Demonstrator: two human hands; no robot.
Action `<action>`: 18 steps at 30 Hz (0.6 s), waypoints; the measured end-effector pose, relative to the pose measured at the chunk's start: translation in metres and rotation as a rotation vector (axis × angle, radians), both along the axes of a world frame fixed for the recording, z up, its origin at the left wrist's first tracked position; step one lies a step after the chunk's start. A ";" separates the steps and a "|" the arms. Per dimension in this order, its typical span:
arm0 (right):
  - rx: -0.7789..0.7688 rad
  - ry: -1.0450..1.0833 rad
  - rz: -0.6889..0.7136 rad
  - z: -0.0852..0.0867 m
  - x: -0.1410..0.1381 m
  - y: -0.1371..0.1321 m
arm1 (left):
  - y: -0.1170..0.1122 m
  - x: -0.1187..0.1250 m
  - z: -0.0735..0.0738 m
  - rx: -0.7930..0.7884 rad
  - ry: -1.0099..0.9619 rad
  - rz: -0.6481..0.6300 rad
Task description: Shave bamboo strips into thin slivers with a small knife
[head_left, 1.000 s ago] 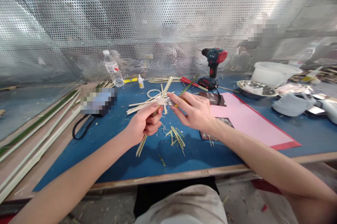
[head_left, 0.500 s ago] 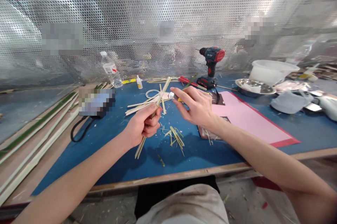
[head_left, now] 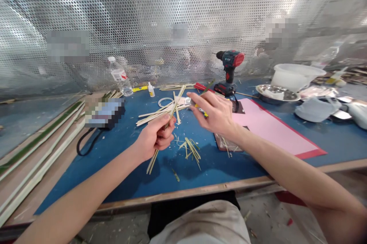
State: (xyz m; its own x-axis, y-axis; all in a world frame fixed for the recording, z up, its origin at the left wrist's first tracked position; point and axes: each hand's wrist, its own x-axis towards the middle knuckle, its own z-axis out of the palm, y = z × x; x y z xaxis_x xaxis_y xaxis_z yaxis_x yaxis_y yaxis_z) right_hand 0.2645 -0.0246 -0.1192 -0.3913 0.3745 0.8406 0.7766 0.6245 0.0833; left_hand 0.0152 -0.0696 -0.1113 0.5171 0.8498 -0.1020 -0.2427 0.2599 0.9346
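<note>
My left hand [head_left: 156,137] is closed round a bundle of thin bamboo strips [head_left: 172,111] that fan out above the blue mat [head_left: 123,152]. My right hand [head_left: 215,113] hovers just right of the strips' crossing point. Its thumb and fingers pinch a small shiny piece, perhaps tape [head_left: 187,101], with a yellow-handled tool [head_left: 200,109] tucked in the palm. Short bamboo offcuts [head_left: 190,148] lie on the mat below the hands.
A cordless drill [head_left: 229,70], a water bottle [head_left: 119,76], a small glue bottle [head_left: 150,89] and a tape ring [head_left: 165,101] stand behind. Pink paper [head_left: 272,129], a metal dish [head_left: 276,93] and a white tub [head_left: 295,76] lie right. Long bamboo slats [head_left: 37,141] lie left.
My right hand has drawn up and slightly away from the strips, pulling the small shiny piece with it. The left hand holds the bundle almost still.
</note>
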 end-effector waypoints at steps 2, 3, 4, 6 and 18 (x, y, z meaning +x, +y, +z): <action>-0.002 0.114 -0.053 0.006 0.008 0.006 | -0.001 0.000 0.000 0.000 0.005 -0.015; -0.005 0.178 -0.090 0.010 0.012 0.010 | -0.002 0.000 0.000 0.004 0.007 -0.020; -0.011 0.236 -0.125 0.012 0.017 0.014 | -0.002 0.000 0.000 0.010 0.009 -0.024; -0.028 0.323 -0.168 0.014 0.025 0.022 | -0.001 -0.001 0.000 0.021 0.012 -0.025; -0.678 0.617 0.510 0.007 -0.009 -0.007 | -0.003 0.000 -0.006 0.495 0.422 0.156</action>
